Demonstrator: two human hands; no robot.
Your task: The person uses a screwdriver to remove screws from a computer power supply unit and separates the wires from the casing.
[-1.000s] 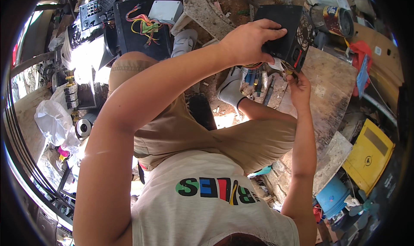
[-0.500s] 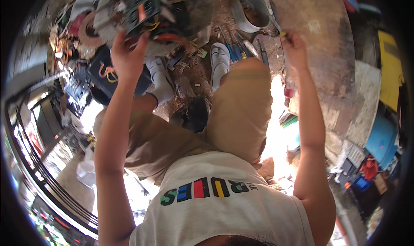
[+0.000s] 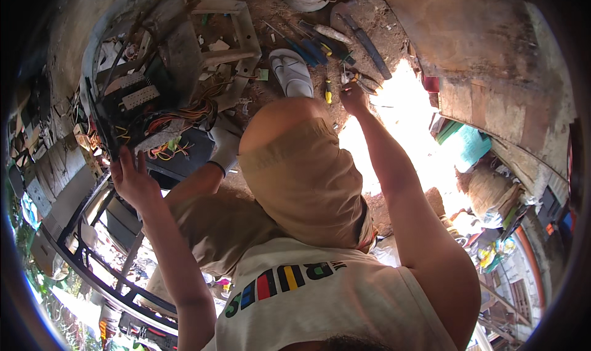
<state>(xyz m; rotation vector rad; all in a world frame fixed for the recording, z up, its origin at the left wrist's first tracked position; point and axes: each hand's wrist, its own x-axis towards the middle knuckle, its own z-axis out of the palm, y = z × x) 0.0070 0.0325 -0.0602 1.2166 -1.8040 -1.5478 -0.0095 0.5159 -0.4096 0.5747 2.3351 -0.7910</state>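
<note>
My left hand (image 3: 134, 182) is closed on the near edge of a black electronics unit (image 3: 111, 120). A pale connector block (image 3: 140, 97) shows on the unit, and a bundle of orange and black wires (image 3: 178, 122) lies beside it. My right hand (image 3: 354, 97) is low over the dirt floor, its fingers pinched beside some pliers (image 3: 367, 84). A thin shaft stands out just beyond those fingertips; what they hold is too small to make out. Left of this hand lies a yellow-handled screwdriver (image 3: 328, 92).
Several long hand tools (image 3: 317, 48) and a dark flat bar (image 3: 366, 46) lie on the ground ahead. A metal pot (image 3: 305, 3) stands at the far edge, a pale frame (image 3: 243, 31) left of it. Worn wooden boards (image 3: 468, 49) fill the right. My sandalled foot (image 3: 290, 71) is between.
The view has swung to the right. My right hand has come from beside the pot down to the tools. My left hand is now farther left, at the black unit's edge.
</note>
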